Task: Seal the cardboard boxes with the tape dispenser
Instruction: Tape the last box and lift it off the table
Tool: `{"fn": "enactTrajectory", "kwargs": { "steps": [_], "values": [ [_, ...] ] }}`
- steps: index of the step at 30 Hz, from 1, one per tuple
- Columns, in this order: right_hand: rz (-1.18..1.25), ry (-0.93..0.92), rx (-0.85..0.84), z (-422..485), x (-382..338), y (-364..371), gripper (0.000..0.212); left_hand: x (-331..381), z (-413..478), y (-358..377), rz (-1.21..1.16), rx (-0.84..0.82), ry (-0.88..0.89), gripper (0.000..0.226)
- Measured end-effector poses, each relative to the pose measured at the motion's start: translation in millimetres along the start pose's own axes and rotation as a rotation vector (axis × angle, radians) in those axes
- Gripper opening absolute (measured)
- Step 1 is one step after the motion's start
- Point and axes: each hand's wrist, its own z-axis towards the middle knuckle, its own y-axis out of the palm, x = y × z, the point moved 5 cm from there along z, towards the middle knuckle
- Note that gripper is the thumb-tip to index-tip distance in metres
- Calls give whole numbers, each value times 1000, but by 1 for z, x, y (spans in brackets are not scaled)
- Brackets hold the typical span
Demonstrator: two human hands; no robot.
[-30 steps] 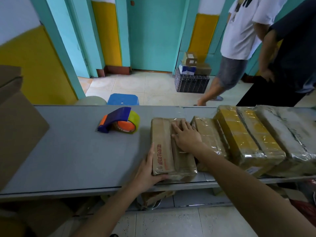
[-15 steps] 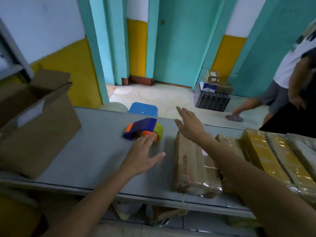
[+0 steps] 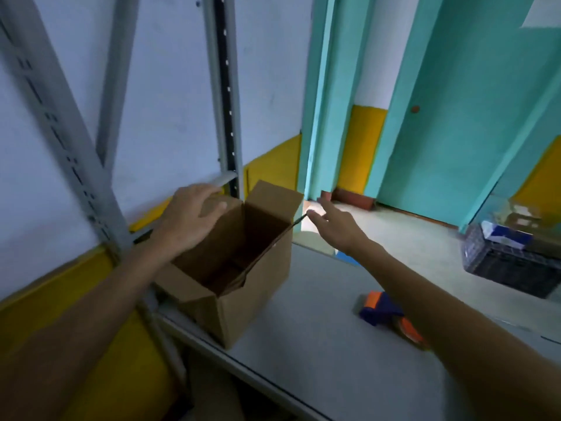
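Note:
An open brown cardboard box (image 3: 252, 287) stands at the left end of the grey table (image 3: 318, 354), its flaps up and its inside dark. My left hand (image 3: 189, 215) lies over the box's far-left flap, fingers curled over the edge and thumb on the inner side. My right hand (image 3: 337, 226) hovers with straight fingers just right of the upright right flap, fingertips close to its edge and holding nothing. The blue and orange tape dispenser (image 3: 379, 305) lies on the table to the right of the box, partly hidden under my right forearm.
Grey metal shelf posts (image 3: 224, 86) and a slanted brace (image 3: 60, 126) rise right behind and left of the box. A dark crate (image 3: 510, 265) with small boxes stands on the floor at the right, in front of teal doors.
My view has swung left, away from the taped parcels, to the open box. Both hands left the parcel; the left now holds the box's left flap and the right has come near the right flap.

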Motion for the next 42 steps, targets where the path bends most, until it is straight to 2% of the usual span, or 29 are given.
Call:
{"fn": "enactTrajectory", "kwargs": {
  "steps": [3,6,8,11,14,15,17,20,23,26,28,30,32,34,36,38,40,42],
  "values": [
    [175,180,-110,7,-9,38,62,-63,-5,2,123,-177,-183,39],
    [375,224,-69,16,-24,55,61,-97,-14,19,98,-389,-226,38],
    [478,259,-6,23,-28,57,53,-105,-16,26,48,-436,-183,32],
    [525,333,59,24,-21,50,45,-102,-11,32,-38,-403,-126,27],
    [478,418,135,16,7,32,30,-83,-6,34,-123,-407,-36,28],
    [422,441,162,12,17,22,30,-73,-6,33,-183,-457,-5,30],
    [305,485,189,3,38,1,39,-48,-14,33,-337,-667,43,46],
    [172,532,222,-12,63,-24,43,-22,-30,48,-205,-928,181,71],
    [73,559,266,-27,79,-37,38,-6,-44,71,-131,-1030,241,74],
    [-95,606,285,-43,96,-49,39,12,-44,76,-204,-928,341,56],
    [-258,633,258,-49,105,-55,48,30,-37,69,-211,-702,499,41],
    [-359,572,198,-48,110,-54,65,46,-30,63,-233,-403,685,33],
    [-399,453,123,-42,110,-49,80,50,-24,70,-236,-228,712,37],
    [-324,360,85,-34,106,-44,89,42,-14,87,-180,-183,539,49],
    [-258,323,62,-25,103,-43,95,27,-9,106,23,-164,330,58],
    [-359,322,12,-14,101,-43,100,15,-10,125,230,-250,147,78],
    [-421,334,-21,-4,102,-45,103,7,-16,136,267,-317,-6,96],
    [-422,326,7,8,104,-50,101,2,-20,137,216,-279,-101,102]
  ]
}}
